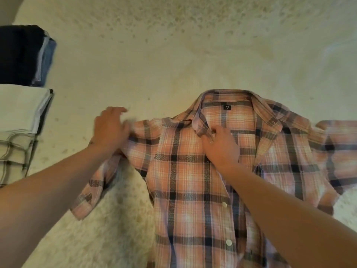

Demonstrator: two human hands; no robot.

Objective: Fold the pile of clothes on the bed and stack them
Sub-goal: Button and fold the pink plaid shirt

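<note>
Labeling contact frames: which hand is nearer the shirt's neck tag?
Right. The right hand pinches the shirt front at the collar opening, just below and left of the neck tag. The left hand rests on the shoulder and sleeve at the picture's left, well away from the tag.
</note>
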